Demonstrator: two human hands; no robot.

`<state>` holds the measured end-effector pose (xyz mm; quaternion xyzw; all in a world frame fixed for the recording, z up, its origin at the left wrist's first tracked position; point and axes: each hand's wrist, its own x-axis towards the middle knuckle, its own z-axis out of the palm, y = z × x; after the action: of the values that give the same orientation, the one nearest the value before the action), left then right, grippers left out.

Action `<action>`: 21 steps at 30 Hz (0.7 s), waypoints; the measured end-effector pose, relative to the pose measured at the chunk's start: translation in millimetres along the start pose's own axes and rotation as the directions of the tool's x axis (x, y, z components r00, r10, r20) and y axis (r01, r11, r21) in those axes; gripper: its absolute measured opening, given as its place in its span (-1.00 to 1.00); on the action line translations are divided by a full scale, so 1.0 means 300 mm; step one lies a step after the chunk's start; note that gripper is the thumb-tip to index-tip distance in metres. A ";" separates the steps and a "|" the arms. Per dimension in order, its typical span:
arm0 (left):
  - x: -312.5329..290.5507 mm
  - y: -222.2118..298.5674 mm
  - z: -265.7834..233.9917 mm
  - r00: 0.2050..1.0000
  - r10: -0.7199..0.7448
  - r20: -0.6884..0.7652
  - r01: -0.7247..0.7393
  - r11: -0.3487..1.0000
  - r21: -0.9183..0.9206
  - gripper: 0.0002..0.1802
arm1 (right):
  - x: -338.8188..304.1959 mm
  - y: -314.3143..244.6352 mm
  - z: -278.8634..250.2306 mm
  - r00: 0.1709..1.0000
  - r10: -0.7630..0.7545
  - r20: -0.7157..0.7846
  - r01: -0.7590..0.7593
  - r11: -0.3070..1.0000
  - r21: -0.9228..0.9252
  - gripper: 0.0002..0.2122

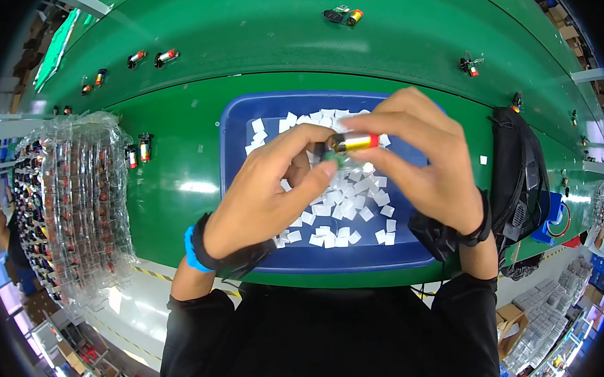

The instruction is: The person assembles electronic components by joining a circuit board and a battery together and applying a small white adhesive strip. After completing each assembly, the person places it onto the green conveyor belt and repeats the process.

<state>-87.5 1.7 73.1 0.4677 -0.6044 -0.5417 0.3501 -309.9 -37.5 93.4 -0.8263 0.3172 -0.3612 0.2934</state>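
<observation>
Over a blue tray (334,262), I hold a small assembly with a red, gold and black cylindrical battery (356,141) and a partly blurred green and dark part. My left hand (264,187) pinches the dark and green end between thumb and fingers. From the other side, my right hand (428,156) grips the red end with thumb and forefinger. Loose white square pieces (348,203) lie scattered in the tray beneath both hands. The fingers hide some of the assembly.
Stacked clear plastic trays (75,209) filled with parts stand at the left, with two battery assemblies (145,148) beside them. A black bag (515,175) lies at the right. More assemblies (344,16) sit along the raised green surface beyond. Another person (1,224) is at far left.
</observation>
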 end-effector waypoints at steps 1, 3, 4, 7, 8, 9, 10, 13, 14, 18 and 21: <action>-0.002 0.009 -0.007 0.998 -0.032 0.062 0.035 0.999 -0.042 -0.70 | 0.000 0.003 -0.012 1.000 -0.001 0.018 0.001 1.000 -0.029 -0.73; 0.004 0.002 -0.030 0.995 -0.032 0.096 0.029 0.999 0.027 -0.67 | 0.002 0.005 -0.030 0.999 -0.001 0.054 0.005 0.996 -0.085 -0.72; 0.012 -0.003 -0.043 0.991 -0.034 0.133 0.020 0.995 0.098 -0.63 | 0.004 0.003 -0.033 0.998 0.000 0.057 0.005 0.996 -0.085 -0.72; 0.022 -0.017 -0.052 0.989 0.024 0.145 -0.052 0.980 0.191 -0.60 | 0.002 -0.013 -0.035 0.982 0.006 0.188 0.013 0.995 -0.103 -0.73; 0.024 -0.025 -0.050 0.988 0.090 0.126 -0.116 0.970 0.214 -0.60 | 0.002 -0.012 -0.031 0.982 0.007 0.191 0.013 0.995 -0.100 -0.73; 0.025 -0.030 -0.050 0.982 0.156 0.109 -0.178 0.955 0.239 -0.61 | 0.000 -0.010 -0.026 0.984 -0.008 0.177 0.021 0.997 -0.072 -0.74; 0.024 -0.030 -0.049 0.982 0.154 0.108 -0.176 0.955 0.238 -0.61 | 0.000 -0.008 -0.024 0.986 -0.022 0.162 0.030 0.999 -0.044 -0.76; 0.019 -0.025 -0.048 0.988 -0.022 0.151 0.069 0.949 -0.309 -0.65 | 0.004 -0.012 -0.015 0.989 -0.088 0.115 0.092 0.995 -0.027 -0.78; 0.021 -0.015 -0.051 0.989 -0.023 0.149 0.069 0.948 -0.310 -0.65 | 0.005 -0.015 -0.012 0.987 -0.140 0.081 0.144 0.989 -0.040 -0.79; 0.022 0.023 -0.061 0.955 -0.154 0.252 0.266 0.819 -0.508 -0.69 | -0.010 -0.031 0.004 0.973 -0.227 0.043 0.231 0.958 -0.168 -0.79; 0.016 -0.001 -0.048 0.981 -0.081 0.177 0.167 0.816 -0.553 -0.71 | -0.016 -0.045 0.021 0.964 -0.266 0.026 0.263 0.926 -0.272 -0.78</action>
<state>-75.7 -7.6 74.9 0.3406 -0.4092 -0.7504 0.3917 -303.3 -24.0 97.6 -0.8919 0.2515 -0.3549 0.1236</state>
